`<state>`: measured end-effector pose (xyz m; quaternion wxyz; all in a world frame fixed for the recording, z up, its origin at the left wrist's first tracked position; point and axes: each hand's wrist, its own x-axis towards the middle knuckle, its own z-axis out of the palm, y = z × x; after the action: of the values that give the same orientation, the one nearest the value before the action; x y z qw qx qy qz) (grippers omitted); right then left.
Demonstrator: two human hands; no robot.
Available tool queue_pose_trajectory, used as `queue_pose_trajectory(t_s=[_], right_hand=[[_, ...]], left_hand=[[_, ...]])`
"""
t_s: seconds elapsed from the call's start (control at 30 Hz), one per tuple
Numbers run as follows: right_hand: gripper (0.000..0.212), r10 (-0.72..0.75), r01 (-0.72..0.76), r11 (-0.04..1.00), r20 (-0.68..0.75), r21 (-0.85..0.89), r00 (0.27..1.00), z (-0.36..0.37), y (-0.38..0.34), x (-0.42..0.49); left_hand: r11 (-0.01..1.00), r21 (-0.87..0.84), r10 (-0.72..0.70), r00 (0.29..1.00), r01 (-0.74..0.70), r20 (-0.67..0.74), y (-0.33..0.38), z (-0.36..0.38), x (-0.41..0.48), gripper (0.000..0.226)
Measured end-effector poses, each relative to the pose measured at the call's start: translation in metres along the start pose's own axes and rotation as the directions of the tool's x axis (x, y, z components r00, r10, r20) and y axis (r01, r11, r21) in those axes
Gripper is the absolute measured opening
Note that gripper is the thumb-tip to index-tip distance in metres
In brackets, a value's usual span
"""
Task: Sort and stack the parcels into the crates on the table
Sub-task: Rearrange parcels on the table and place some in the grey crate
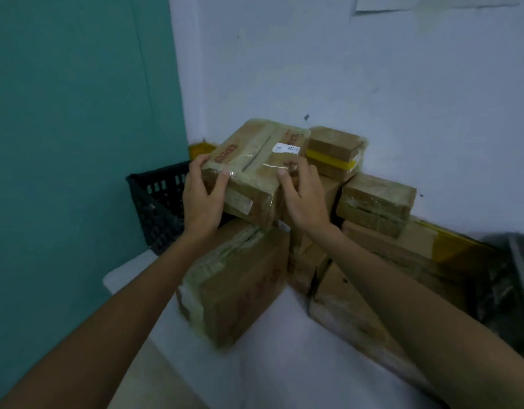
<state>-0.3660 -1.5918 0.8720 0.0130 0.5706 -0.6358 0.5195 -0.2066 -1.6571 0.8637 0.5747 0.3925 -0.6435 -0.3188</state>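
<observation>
Evidently early in the sort: both grips held the topmost parcel of the heap.

Head view: the left grip [203, 199] wrapped the near left corner of the taped parcel [255, 172], thumb on top, while the right grip [302, 196] curled over its right edge. The parcel sat at mid-frame on top of the pile, above a large carton [243, 284]. The black crate [157, 202] stood just left of it, its contents hidden, and the other parcels, among them a yellow-taped box [334, 152], lay heaped on the worktop [284, 349] against the wall, so most of the sorting looked undone. Red print [225, 156] ran along the held parcel's top and a white barcode label [286, 148] lay near its far edge. Neither could be read, nor could the blurred red characters on the carton.
</observation>
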Motion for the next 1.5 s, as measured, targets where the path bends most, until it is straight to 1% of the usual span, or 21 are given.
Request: queue_pose_trajectory(t_s=[0.13,0.23,0.27,0.3,0.33,0.37,0.43,0.53,0.67,0.73,0.8,0.87,0.93,1.0,1.1,1.17,1.27,1.37,1.43,1.47,1.5], right_hand=[[0.028,0.021,-0.02,0.999,0.056,-0.027,0.998,0.013,-0.02,-0.046],[0.034,0.081,-0.073,0.995,0.131,-0.07,0.988,0.026,-0.02,-0.086],[0.038,0.124,-0.109,0.989,0.173,-0.095,0.977,0.032,-0.017,-0.099],[0.042,0.18,-0.157,0.98,0.216,-0.121,0.96,0.037,-0.015,-0.11],[0.047,0.239,-0.209,0.968,0.245,-0.141,0.94,0.042,-0.013,-0.119],[0.051,0.288,-0.258,0.955,0.253,-0.145,0.923,0.045,-0.011,-0.125],[0.054,0.336,-0.311,0.94,0.227,-0.139,0.914,0.049,-0.013,-0.128],[0.05,0.354,-0.302,0.923,0.217,-0.24,0.91,0.053,-0.02,-0.117],[0.046,0.328,-0.246,0.913,0.23,-0.325,0.916,0.061,-0.028,-0.113],[0.047,0.293,-0.204,0.917,0.231,-0.344,0.928,0.061,-0.026,-0.111],[0.048,0.286,-0.203,0.914,0.203,-0.352,0.936,0.052,-0.022,-0.103],[0.046,0.282,-0.221,0.911,0.133,-0.347,0.95,0.034,-0.015,-0.092],[0.046,0.245,-0.196,0.903,0.083,-0.383,0.966,0.007,-0.004,-0.083],[0.05,0.236,-0.195,0.877,0.038,-0.44,0.971,-0.028,0.008,-0.079],[0.053,0.242,-0.247,0.841,-0.073,-0.481,0.967,-0.089,0.022,-0.082],[0.052,0.243,-0.286,0.805,-0.15,-0.52,0.958,-0.134,0.033,-0.091],[0.052,0.287,-0.369,0.749,-0.232,-0.55,0.929,-0.205,0.051,-0.112],[0.053,0.351,-0.474,0.683,-0.319,-0.555,0.88,-0.276,0.072,-0.139],[0.054,0.395,-0.552,0.608,-0.385,-0.571,0.834,-0.322,0.089,-0.16],[0.056,0.438,-0.586,0.567,-0.391,-0.579,0.81,-0.339,0.096,-0.169],[0.057,0.496,-0.618,0.526,-0.379,-0.584,0.781,-0.355,0.102,-0.179]], left_hand=[[0.994,0.102,-0.045,0.999,0.046,-0.013,-0.014,-0.037,-0.04,0.043],[0.984,0.144,-0.123,0.988,0.108,0.095,-0.038,-0.06,-0.074,0.045],[0.967,0.216,-0.168,0.975,0.135,0.144,-0.047,-0.066,-0.085,0.045],[0.926,0.349,-0.215,0.96,0.142,0.18,-0.055,-0.072,-0.095,0.045],[0.864,0.487,-0.254,0.947,0.13,0.197,-0.06,-0.077,-0.103,0.046],[0.813,0.573,-0.264,0.944,0.108,0.197,-0.061,-0.082,-0.11,0.047],[0.79,0.612,-0.204,0.958,0.041,0.2,-0.058,-0.086,-0.114,0.049],[0.752,0.646,-0.054,0.964,-0.132,0.259,-0.051,-0.085,-0.112,0.047],[0.732,0.645,0.005,0.949,-0.219,0.316,-0.046,-0.08,-0.104,0.057],[0.75,0.621,0.03,0.949,-0.229,0.314,-0.039,-0.075,-0.097,0.057],[0.783,0.563,0.075,0.939,-0.264,0.336,-0.027,-0.067,-0.087,0.054],[0.803,0.496,0.149,0.916,-0.332,0.372,-0.013,-0.053,-0.078,0.054],[0.815,0.423,0.218,0.886,-0.396,0.409,0.001,-0.031,-0.074,0.054],[0.846,0.341,0.228,0.856,-0.41,0.464,0.015,-0.003,-0.077,0.051],[0.85,0.19,0.316,0.764,-0.492,0.563,0.039,0.05,-0.094,0.053],[0.861,0.078,0.35,0.698,-0.502,0.624,0.061,0.089,-0.112,0.052],[0.878,-0.089,0.395,0.605,-0.471,0.691,0.097,0.147,-0.149,0.043],[0.879,-0.241,0.44,0.506,-0.412,0.742,0.128,0.198,-0.192,0.033],[0.888,-0.278,0.432,0.458,-0.366,0.777,0.146,0.234,-0.224,0.034],[0.901,-0.282,0.409,0.43,-0.329,0.804,0.15,0.247,-0.238,0.035],[0.919,-0.275,0.369,0.369,-0.283,0.853,0.153,0.258,-0.251,0.037]])
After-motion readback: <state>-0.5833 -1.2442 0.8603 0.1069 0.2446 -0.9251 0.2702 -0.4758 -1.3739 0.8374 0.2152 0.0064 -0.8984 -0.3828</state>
